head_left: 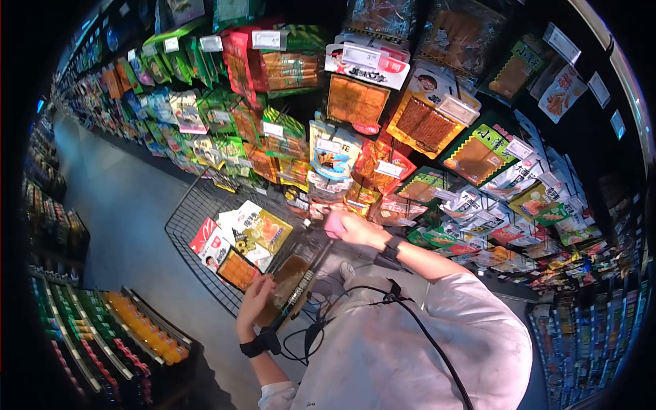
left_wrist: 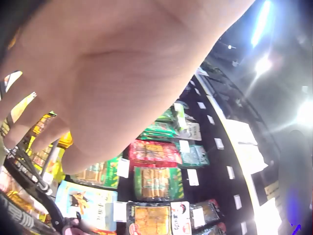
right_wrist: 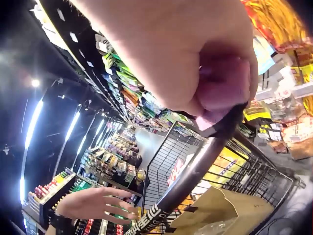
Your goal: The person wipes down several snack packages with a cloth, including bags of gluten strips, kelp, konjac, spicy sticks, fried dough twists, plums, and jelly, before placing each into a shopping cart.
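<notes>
Pink-capped handle sits clenched in the right hand; the left hand hovers loose-fingered, seemingly just off the brown packet in the cart. Loading step, I judge; next calls for steadying that packet

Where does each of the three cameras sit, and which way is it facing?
Head: on the head, facing down onto the cart, torso and left hand; right hand grips the handle.
Left wrist: beneath the left hand, facing up at hanging snack packets.
Right wrist: beneath the right hand, facing down the aisle.
Shared: head and right wrist both show the handle and left hand.
</notes>
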The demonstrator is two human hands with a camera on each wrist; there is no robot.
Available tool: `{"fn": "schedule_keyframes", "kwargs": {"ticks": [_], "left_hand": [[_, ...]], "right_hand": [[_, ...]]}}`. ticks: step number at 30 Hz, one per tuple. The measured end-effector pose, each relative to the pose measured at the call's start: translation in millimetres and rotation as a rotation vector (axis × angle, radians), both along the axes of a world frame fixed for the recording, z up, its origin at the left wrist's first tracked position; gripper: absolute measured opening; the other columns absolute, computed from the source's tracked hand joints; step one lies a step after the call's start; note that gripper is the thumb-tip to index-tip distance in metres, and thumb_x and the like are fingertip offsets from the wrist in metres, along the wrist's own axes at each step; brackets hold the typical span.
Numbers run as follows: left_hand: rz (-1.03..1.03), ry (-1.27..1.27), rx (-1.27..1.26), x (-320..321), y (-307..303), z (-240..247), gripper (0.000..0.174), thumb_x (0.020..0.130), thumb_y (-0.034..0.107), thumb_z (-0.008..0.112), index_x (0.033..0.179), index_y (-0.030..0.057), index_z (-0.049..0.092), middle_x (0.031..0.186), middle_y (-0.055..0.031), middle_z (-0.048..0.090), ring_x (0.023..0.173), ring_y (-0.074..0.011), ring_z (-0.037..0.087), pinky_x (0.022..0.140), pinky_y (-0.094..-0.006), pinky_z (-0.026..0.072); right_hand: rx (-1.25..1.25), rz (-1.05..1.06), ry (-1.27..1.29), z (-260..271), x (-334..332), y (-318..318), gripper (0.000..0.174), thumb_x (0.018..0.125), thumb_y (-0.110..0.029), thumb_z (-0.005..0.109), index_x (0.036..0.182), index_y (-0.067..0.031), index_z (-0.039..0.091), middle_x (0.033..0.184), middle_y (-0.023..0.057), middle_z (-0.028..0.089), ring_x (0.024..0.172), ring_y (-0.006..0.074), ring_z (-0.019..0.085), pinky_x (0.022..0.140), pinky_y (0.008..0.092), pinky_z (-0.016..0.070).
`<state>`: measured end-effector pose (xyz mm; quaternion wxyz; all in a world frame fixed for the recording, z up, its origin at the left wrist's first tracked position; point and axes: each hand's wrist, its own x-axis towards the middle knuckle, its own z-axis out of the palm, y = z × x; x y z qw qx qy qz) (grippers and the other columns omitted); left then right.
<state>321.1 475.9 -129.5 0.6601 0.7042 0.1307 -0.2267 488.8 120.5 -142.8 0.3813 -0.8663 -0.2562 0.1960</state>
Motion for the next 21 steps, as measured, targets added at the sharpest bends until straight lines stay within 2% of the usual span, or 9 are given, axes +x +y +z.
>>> {"fn": "schedule_keyframes", "kwargs": {"ticks": [2,3,5,6,9,11,13,18,21], "left_hand": [[-0.103,0.179,-0.005,6.3,-4.9,-6.0,0.051,0.102,0.045,0.056,0.136,0.0062,0.057,0.117,-0.0030,0.066,0.105,-0.0122,0.061,0.089,-0.0271,0.0460],[-0.119,0.252,-0.065,9.0,-8.3,-17.1,0.052,0.101,0.047,0.056,0.137,0.0088,0.057,0.118,-0.0024,0.066,0.108,-0.0126,0.060,0.089,-0.0273,0.0454],[-0.087,0.486,-0.141,16.0,-27.2,-3.4,0.049,0.100,0.047,0.058,0.138,0.0149,0.057,0.125,-0.0031,0.064,0.115,-0.0142,0.057,0.092,-0.0276,0.0435],[-0.033,0.420,-0.287,11.4,-28.4,-36.8,0.047,0.104,0.033,0.056,0.140,0.0029,0.053,0.125,-0.0081,0.065,0.103,-0.0138,0.064,0.085,-0.0243,0.0519],[-0.080,0.435,-0.291,16.0,-52.8,-10.7,0.054,0.100,0.032,0.063,0.141,-0.0010,0.050,0.127,-0.0074,0.064,0.106,-0.0138,0.063,0.090,-0.0251,0.0523],[-0.044,0.487,-0.392,12.3,-42.6,-58.4,0.068,0.094,0.035,0.072,0.145,-0.0025,0.046,0.128,-0.0052,0.062,0.107,-0.0114,0.061,0.093,-0.0247,0.0502],[-0.041,0.516,-0.304,16.0,-47.8,-47.6,0.074,0.091,0.035,0.077,0.145,-0.0035,0.045,0.129,-0.0073,0.062,0.107,-0.0115,0.062,0.094,-0.0236,0.0497],[-0.007,0.525,-0.154,18.8,-52.8,-30.6,0.076,0.085,0.036,0.083,0.144,0.0006,0.049,0.127,-0.0063,0.063,0.108,-0.0113,0.062,0.089,-0.0208,0.0485],[0.001,0.517,-0.030,27.1,-57.8,-9.2,0.074,0.082,0.037,0.085,0.142,0.0061,0.053,0.122,-0.0061,0.065,0.101,-0.0084,0.061,0.076,-0.0180,0.0452]], "right_hand": [[0.123,-0.108,-0.103,-43.9,-10.6,-16.9,0.022,0.089,-0.012,0.064,0.108,-0.0048,0.055,0.096,0.0110,0.062,0.079,0.0240,0.064,0.074,0.0370,0.0532],[0.142,-0.132,0.170,-26.8,-13.4,-20.5,0.019,0.092,-0.013,0.062,0.107,-0.0051,0.054,0.094,0.0078,0.061,0.073,0.0194,0.062,0.067,0.0338,0.0517],[0.326,-0.107,0.306,-19.1,-15.0,-19.7,0.017,0.096,-0.018,0.060,0.107,-0.0058,0.053,0.090,0.0032,0.057,0.062,0.0124,0.056,0.055,0.0277,0.0472],[0.308,-0.078,0.318,-22.3,-10.3,-21.0,0.021,0.096,-0.020,0.060,0.108,-0.0054,0.052,0.088,0.0040,0.056,0.062,0.0125,0.056,0.056,0.0276,0.0471],[0.163,0.139,0.100,-58.6,10.0,-18.3,0.030,0.096,-0.025,0.061,0.113,-0.0041,0.049,0.082,0.0064,0.054,0.062,0.0126,0.054,0.061,0.0272,0.0469],[0.152,0.031,0.305,-36.4,5.9,-16.2,0.045,0.096,-0.027,0.062,0.120,0.0027,0.039,0.080,0.0098,0.055,0.058,0.0154,0.056,0.055,0.0290,0.0473],[0.261,0.092,0.386,-58.0,14.1,-13.0,0.065,0.098,-0.032,0.060,0.128,0.0146,0.025,0.070,0.0139,0.058,0.046,0.0193,0.058,0.039,0.0319,0.0467],[0.114,0.180,0.438,-22.3,25.9,-12.6,0.069,0.099,-0.035,0.059,0.122,0.0214,0.027,0.066,0.0161,0.059,0.046,0.0227,0.061,0.038,0.0339,0.0466],[0.099,0.180,0.404,-19.8,35.4,-4.1,0.072,0.099,-0.037,0.059,0.121,0.0237,0.027,0.067,0.0184,0.061,0.047,0.0263,0.063,0.039,0.0364,0.0472]]}}
